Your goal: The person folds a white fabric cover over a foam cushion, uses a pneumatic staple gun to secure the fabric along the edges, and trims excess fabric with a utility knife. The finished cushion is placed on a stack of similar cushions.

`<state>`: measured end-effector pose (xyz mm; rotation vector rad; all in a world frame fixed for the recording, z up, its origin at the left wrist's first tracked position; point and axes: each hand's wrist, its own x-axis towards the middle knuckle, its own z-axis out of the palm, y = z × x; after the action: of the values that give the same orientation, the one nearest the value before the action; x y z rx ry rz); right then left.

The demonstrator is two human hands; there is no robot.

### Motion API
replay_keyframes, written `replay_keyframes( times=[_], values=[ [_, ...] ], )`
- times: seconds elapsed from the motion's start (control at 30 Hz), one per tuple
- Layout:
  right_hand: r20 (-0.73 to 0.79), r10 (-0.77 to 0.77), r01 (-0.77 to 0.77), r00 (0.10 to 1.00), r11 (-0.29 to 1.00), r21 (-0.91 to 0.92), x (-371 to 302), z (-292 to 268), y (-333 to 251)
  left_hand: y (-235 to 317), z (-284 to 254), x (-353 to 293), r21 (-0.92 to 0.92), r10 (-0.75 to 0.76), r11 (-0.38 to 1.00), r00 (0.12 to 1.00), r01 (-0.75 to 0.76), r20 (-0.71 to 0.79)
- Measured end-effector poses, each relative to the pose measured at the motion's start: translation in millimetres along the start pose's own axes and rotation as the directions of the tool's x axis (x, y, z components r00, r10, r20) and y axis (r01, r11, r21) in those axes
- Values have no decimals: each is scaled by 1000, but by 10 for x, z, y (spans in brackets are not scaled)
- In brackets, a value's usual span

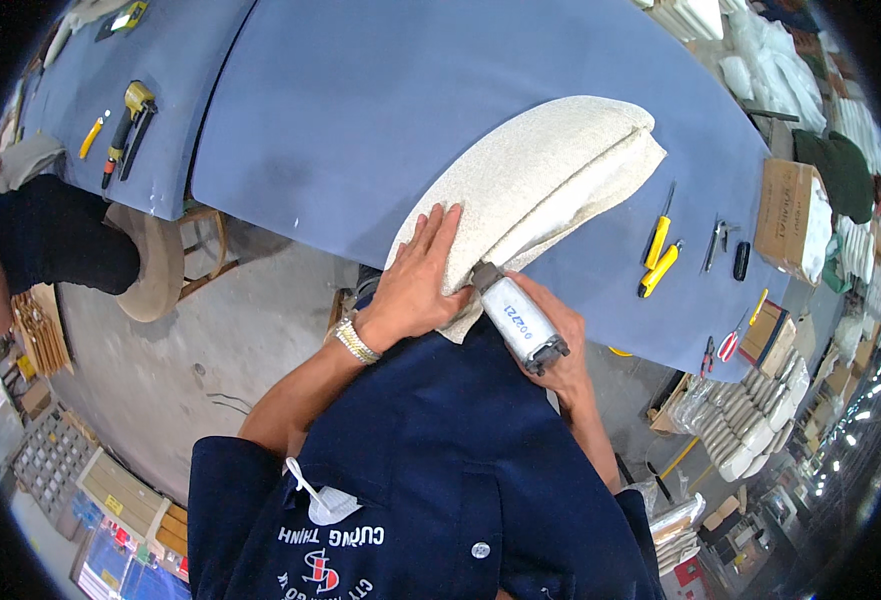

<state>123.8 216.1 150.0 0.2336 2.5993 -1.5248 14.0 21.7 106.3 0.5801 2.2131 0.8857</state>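
A curved, half-moon panel covered in cream fabric (pixel 520 180) lies on the blue table at its near edge. A slit of white filling or lining shows between the fabric's folds along its near side. My left hand (pixel 415 285) rests on the panel's near left end, fingers stretched flat on the fabric and thumb toward the tool. My right hand (pixel 558 335) is closed around a staple gun (pixel 518 315) with a pale body, its dark nose against the fabric edge. The gun hides part of my right fingers. A metal watch (pixel 357 340) circles my left wrist.
Right on the blue table (pixel 360 110) lie a yellow screwdriver (pixel 658 240), a yellow cutter (pixel 660 270), scissors (pixel 728 345) and a cardboard box (pixel 790 215). Another staple gun (pixel 132 130) and a yellow tool (pixel 92 137) lie far left, near another person (pixel 55 235).
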Motion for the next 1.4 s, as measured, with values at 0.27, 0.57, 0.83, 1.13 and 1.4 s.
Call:
replay_keyframes(
  times=[0.27, 0.57, 0.83, 1.13, 1.4],
  values=[
    [11, 4, -3, 1000, 1000, -23, 33, 29, 10, 37, 17, 5, -16, -21, 1000, 999, 20, -35],
    [35, 1, 0, 999, 999, -36, -41, 63, -22, -11, 72, -41, -26, -2, 1000, 999, 1, -44],
    [30, 80, -80, 996, 997, 14, -39, 125, -69, -36, 61, -41, -43, 30, 999, 998, -32, -51],
    [-63, -22, 21, 998, 1000, -15, -53, 184, -133, -100, 127, -221, -43, -21, 999, 994, 16, -103],
    [-5, 17, -17, 1000, 1000, -3, -126, 194, -164, -89, 156, -258, -41, -30, 999, 992, 25, -119]
  ],
)
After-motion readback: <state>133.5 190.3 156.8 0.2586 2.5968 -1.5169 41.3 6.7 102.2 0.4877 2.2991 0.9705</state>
